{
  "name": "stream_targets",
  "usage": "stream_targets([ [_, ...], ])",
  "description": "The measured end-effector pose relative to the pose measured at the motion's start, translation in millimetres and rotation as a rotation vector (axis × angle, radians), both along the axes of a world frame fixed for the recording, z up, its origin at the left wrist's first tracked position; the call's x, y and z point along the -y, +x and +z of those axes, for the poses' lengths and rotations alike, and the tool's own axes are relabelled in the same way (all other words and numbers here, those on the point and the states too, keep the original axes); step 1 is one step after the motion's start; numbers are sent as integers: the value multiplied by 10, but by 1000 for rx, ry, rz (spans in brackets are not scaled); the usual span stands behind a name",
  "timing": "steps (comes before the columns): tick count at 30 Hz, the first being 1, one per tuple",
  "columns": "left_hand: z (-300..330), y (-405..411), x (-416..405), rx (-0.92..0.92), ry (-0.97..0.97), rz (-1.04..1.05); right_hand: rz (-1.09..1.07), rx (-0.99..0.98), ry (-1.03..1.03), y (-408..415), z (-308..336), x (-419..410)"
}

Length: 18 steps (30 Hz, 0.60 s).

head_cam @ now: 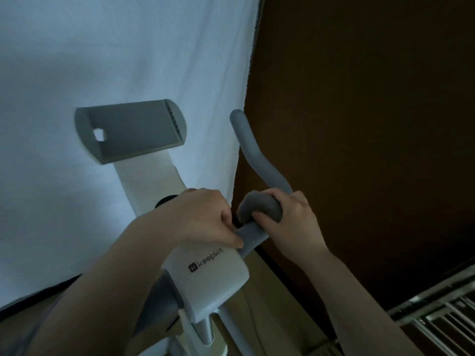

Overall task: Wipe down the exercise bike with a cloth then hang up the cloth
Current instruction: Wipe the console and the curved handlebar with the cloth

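The exercise bike's white housing (pixel 213 276) carries a "keepkit" logo. Above it a grey tablet holder (pixel 131 129) stands on a white stem. A grey handlebar (pixel 254 155) curves up and to the right. My right hand (pixel 290 222) is closed around a fuzzy grey cloth (pixel 259 204), bunched over the handlebar's lower bend. My left hand (pixel 203 217) lies on top of the housing with its fingers curled over the handlebar's base (pixel 252 237), right next to the cloth. The left half of the handlebar is hidden.
A white curtain or sheet (pixel 115 60) hangs behind the bike. A dark brown wall (pixel 372 111) fills the right side. A metal rack (pixel 442 314) stands at the bottom right. Wooden floor (pixel 270 304) shows beneath the bike.
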State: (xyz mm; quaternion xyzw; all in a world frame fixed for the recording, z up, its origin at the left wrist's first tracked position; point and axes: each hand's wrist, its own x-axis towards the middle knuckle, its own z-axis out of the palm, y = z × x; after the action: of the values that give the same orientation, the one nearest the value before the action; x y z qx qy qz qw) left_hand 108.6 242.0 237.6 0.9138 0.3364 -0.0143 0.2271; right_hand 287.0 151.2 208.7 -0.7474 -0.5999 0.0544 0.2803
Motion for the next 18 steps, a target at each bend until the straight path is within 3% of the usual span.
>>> stream_targets([
  [2, -22, -3, -11, 11, 28, 1, 100, -27, -55, 18, 32, 4],
  [6, -61, -12, -15, 29, 69, 3, 23, 38, -84, 113, 116, -90],
  [10, -61, -20, -20, 27, 81, -24, 221, -57, -167, -80, 80, -50],
  [15, -47, -7, -26, 7, 66, -40, -8, 15, -91, 39, 110, -112],
  [18, -53, -11, -16, 29, 80, -42, 134, -40, -96, -143, 61, -15],
])
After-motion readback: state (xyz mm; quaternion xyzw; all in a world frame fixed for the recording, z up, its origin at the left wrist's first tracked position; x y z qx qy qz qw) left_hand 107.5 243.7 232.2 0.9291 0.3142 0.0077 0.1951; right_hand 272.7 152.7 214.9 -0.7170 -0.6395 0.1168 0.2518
